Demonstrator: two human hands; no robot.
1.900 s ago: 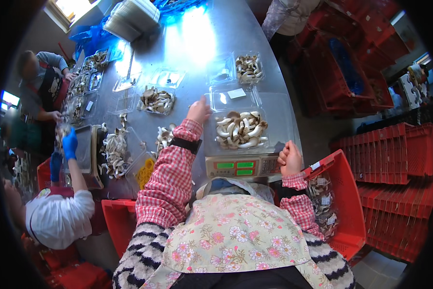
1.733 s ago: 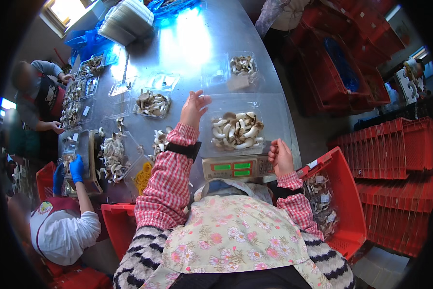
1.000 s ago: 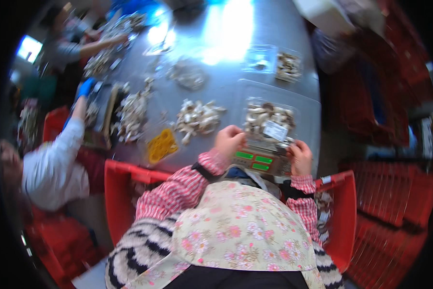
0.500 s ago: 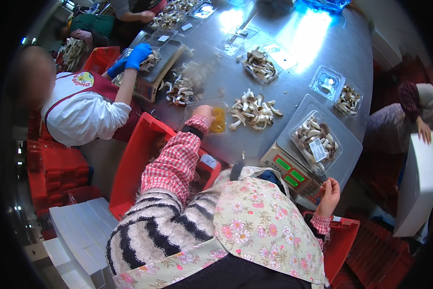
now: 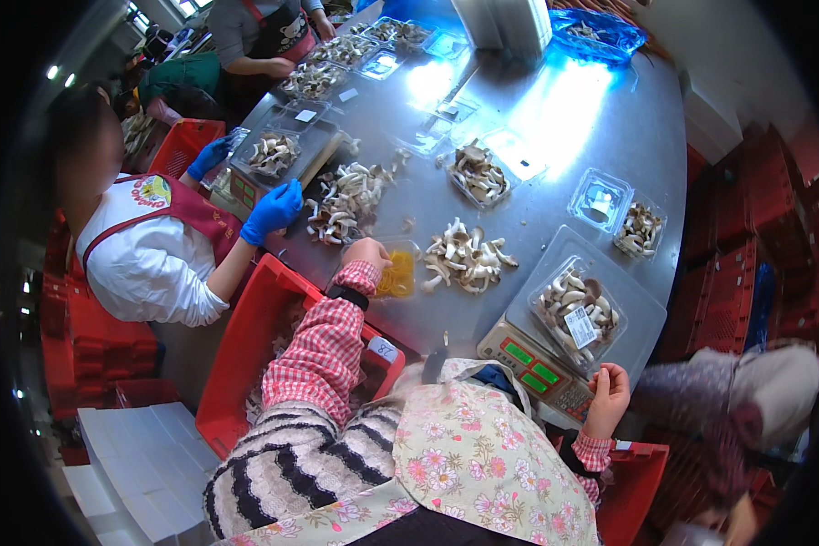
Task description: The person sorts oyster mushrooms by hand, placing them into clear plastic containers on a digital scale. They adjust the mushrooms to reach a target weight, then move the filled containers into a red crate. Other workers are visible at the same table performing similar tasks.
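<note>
Both moved | left hand [image 5: 366, 253] grips yellow tub [image 5: 395, 276] | right hand [image 5: 608, 399] curled, empty

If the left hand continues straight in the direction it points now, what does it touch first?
The left hand rests at a small tray of yellow content and points up the steel table. Straight on, it would probably first meet the loose mushroom pile; depth is unclear.

glossy steel table [image 5: 555, 118]; clear shiny plastic tray [image 5: 576, 314]; matt red plastic crate [image 5: 245, 346]; checked cloth sleeve [image 5: 323, 350]; blue rubbery glove [image 5: 271, 209].
</note>
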